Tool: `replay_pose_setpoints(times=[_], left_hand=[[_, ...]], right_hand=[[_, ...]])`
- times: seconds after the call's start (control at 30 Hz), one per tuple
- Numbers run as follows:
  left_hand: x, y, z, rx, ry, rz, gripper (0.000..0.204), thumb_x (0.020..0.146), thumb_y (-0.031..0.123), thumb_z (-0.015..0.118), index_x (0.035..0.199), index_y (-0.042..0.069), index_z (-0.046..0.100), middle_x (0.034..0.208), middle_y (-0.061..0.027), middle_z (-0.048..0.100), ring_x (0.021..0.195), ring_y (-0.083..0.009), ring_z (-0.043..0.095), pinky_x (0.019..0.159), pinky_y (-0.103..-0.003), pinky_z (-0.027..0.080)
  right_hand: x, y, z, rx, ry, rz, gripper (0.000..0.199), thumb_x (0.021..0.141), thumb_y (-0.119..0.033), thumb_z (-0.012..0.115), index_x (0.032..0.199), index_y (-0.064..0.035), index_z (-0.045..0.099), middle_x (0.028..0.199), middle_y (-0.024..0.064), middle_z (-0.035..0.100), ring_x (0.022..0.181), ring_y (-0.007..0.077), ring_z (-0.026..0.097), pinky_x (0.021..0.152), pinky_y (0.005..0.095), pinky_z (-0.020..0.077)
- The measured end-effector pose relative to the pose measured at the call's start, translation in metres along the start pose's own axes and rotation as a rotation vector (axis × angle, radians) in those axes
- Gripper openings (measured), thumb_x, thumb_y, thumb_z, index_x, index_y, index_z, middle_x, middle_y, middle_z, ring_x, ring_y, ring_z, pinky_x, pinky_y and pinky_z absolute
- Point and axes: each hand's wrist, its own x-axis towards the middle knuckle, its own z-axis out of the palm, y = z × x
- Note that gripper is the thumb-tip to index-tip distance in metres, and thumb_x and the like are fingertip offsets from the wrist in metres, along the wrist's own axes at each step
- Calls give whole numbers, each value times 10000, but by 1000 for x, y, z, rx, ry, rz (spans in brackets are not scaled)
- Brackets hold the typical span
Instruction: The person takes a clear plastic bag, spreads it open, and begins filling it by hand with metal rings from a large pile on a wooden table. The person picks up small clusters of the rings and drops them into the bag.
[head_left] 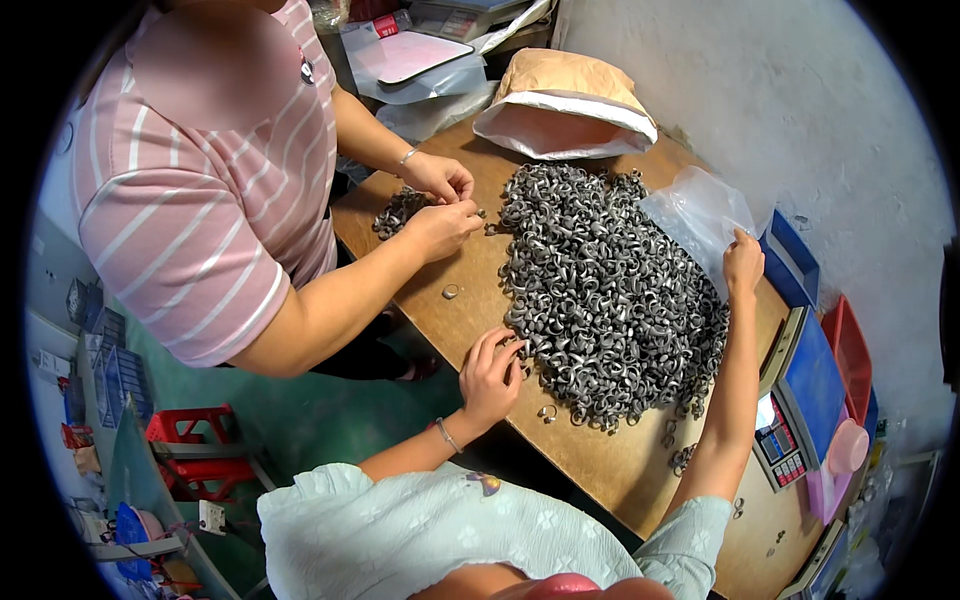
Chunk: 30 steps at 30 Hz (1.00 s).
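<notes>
Spreading across the middle of the desk (600, 470), the heap of small grey metal rings (610, 290) is loose and steep-sided, so its near edge looks the likeliest place for trouble. The left hand (490, 375) rests at that edge with fingers curled around a few rings; how firm the grip is cannot be told. A hasty pull there could drag neighbours along and send them toward the desk's front edge, where several strays (548, 411) already lie close to the drop to the green floor (300, 420).

The right hand (742, 265) reaches over the heap and pinches the rim of a clear plastic bag (700, 210). The outstretched forearm hangs just above the rings, and lowering it would probably scatter them sideways. The bag is thin and limp; tugged hard, it might slip free.

Across the desk, another person's hands (440, 205) work a smaller cluster (398, 210) near the same heap, so reaches could collide. On the right, a calculator (780, 452) and coloured trays (810, 370) sit near the heap's fringe, and rolling rings might lodge among them.
</notes>
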Motion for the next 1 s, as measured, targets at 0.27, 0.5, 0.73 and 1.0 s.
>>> replay_pose_setpoints(times=[0.27, 0.5, 0.73, 1.0], left_hand=[[-1, -1, 0, 4, 13, 4, 238, 688, 2, 585, 922, 32, 610, 1018, -112, 552, 1025, -317, 509, 861, -381, 417], [-4, -2, 4, 22, 21, 0, 249, 669, 25, 603, 917, 41, 601, 989, -126, 549, 917, -326, 525, 782, -395, 441], [-26, -22, 16, 149, -180, -167, 159, 735, 132, 618, 885, 83, 608, 970, -140, 569, 875, -312, 543, 727, -392, 443], [-1, 0, 3, 1, 37, 32, 240, 688, -12, 583, 925, 25, 599, 975, -122, 553, 952, -307, 525, 813, -371, 429]], right_hand=[[-4, 11, -9, 123, -38, 166, 202, 725, -67, 512, 876, -64, 647, 877, 145, 632, 831, 309, 596, 700, 393, 463], [-5, 21, -6, 219, -99, 199, 213, 776, -109, 496, 919, -50, 642, 870, 186, 626, 824, 337, 602, 717, 400, 466], [-3, 13, -14, 218, 49, 274, 190, 799, -151, 513, 884, -51, 650, 843, 178, 630, 801, 343, 605, 693, 403, 474], [-3, 11, -25, 277, 217, 286, 196, 811, -180, 518, 898, -69, 655, 830, 165, 636, 783, 337, 611, 684, 388, 481]])
